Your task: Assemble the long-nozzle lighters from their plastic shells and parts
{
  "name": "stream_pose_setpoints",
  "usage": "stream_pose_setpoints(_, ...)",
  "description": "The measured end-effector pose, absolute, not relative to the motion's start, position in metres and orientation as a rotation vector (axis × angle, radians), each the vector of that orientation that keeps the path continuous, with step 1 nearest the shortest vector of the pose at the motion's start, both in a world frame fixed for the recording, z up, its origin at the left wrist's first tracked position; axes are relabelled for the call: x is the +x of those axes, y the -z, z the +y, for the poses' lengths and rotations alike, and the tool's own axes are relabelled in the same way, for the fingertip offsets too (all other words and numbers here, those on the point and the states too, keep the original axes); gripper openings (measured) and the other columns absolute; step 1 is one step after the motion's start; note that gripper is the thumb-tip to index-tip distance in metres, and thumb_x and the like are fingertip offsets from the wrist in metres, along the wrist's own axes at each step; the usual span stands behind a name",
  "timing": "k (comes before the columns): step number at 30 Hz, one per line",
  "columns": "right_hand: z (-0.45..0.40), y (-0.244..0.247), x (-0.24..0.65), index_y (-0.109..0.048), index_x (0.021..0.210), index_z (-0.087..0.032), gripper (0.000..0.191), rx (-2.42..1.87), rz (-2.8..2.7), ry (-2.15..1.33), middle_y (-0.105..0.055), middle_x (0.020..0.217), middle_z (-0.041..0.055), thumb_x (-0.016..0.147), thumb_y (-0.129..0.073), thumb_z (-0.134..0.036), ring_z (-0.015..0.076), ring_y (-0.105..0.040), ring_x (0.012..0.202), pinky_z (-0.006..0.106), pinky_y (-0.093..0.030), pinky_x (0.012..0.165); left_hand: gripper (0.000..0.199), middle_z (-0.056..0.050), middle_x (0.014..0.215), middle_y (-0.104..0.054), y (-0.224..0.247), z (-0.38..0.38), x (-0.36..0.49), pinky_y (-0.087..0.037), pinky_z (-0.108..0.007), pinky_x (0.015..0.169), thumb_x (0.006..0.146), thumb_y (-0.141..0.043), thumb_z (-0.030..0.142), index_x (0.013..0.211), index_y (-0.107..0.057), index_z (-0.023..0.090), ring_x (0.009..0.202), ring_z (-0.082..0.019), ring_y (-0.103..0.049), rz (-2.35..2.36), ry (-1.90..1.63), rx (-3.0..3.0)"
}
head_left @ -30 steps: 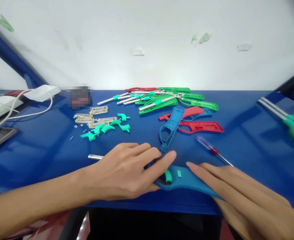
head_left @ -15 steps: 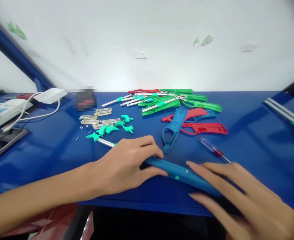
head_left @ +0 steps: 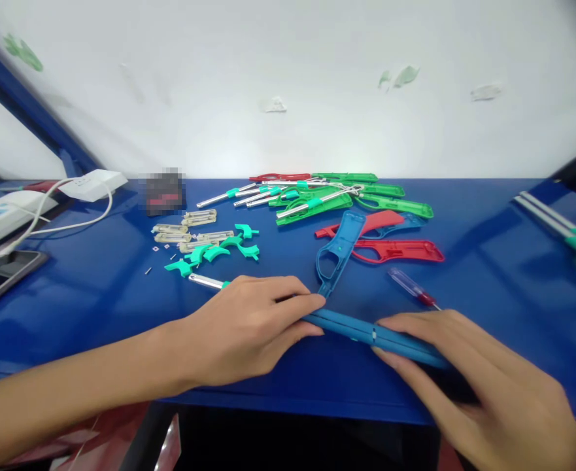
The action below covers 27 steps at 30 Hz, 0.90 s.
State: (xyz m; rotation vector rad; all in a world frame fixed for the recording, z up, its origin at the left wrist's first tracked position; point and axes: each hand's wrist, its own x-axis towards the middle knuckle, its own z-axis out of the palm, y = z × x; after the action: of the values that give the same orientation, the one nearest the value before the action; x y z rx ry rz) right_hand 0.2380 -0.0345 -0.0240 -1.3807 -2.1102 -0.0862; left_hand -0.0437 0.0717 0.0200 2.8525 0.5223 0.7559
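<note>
A blue utility lighter [head_left: 349, 328] lies across both hands near the front of the table, its seam facing up. My left hand [head_left: 255, 327] is closed around its left end, and a metal tube [head_left: 205, 280] with a green collar sticks out beyond those fingers. My right hand [head_left: 484, 386] pinches the right part of the body between thumb and fingers; its far end is hidden. Just behind the lighter rests a loose blue half-shell [head_left: 345, 239]. A screwdriver [head_left: 410, 286] with a clear and red handle lies beyond the right fingers.
Green half-shells [head_left: 398, 203], red half-shells [head_left: 405, 250] and metal tubes lie at the back. Several green triggers [head_left: 216, 252] and pale plastic pieces [head_left: 172, 237] are at left. A phone [head_left: 6, 278] and white cable sit far left. Finished-looking lighters [head_left: 557, 222] lie far right.
My right hand has closed its fingers onto the lighter's body, where they were spread around it before. The lighter has rolled slightly and shifted a little right.
</note>
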Motion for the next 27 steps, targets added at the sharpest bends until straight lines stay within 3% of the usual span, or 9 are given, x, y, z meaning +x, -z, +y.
stream_pose_setpoints(5,-0.036,0.025,0.241,-0.065,0.141,-0.030,0.032,-1.326,-2.197,0.156,-0.078,0.128,-0.0042,0.110,-0.058,-0.039,0.0207,-0.075,0.113,0.037,-0.048,0.115,0.023,-0.006,0.098,-0.077,-0.018,0.068,-0.043,-0.057,-0.027,0.065,0.114,-0.050,0.025,0.115,-0.069,0.013,0.079,-0.016,-0.076,0.505,-0.835,2.963)
stream_pose_setpoints(10,-0.038,0.017,0.239,-0.065,0.139,-0.028,0.029,-1.272,-2.228,0.155,-0.080,0.125,-0.0061,0.111,-0.058,-0.029,0.0154,-0.076,0.111,0.028,-0.051,0.108,0.017,-0.005,0.097,-0.078,-0.015,0.068,-0.042,-0.053,-0.028,0.060,0.112,-0.052,0.022,0.112,-0.067,0.015,0.073,-0.015,-0.073,0.456,-0.900,2.979)
stream_pose_setpoints(20,-0.040,0.017,0.229,-0.071,0.129,-0.019,0.024,-1.205,-2.140,0.154,-0.083,0.116,-0.0026,0.107,-0.064,-0.014,0.0135,-0.075,0.104,0.028,-0.051,0.108,0.014,-0.004,0.093,-0.075,-0.012,0.068,-0.042,-0.059,-0.027,0.059,0.107,-0.061,0.018,0.119,-0.066,0.013,0.071,-0.014,-0.074,0.398,-0.979,2.986)
stream_pose_setpoints(27,-0.038,0.018,0.226,-0.067,0.133,-0.023,0.025,-1.264,-2.156,0.148,-0.081,0.118,-0.0031,0.109,-0.062,-0.021,0.0151,-0.074,0.105,0.030,-0.050,0.110,0.015,-0.006,0.096,-0.078,-0.014,0.069,-0.042,-0.058,-0.029,0.057,0.107,-0.061,0.018,0.118,-0.068,0.013,0.071,-0.016,-0.073,0.430,-0.987,2.973)
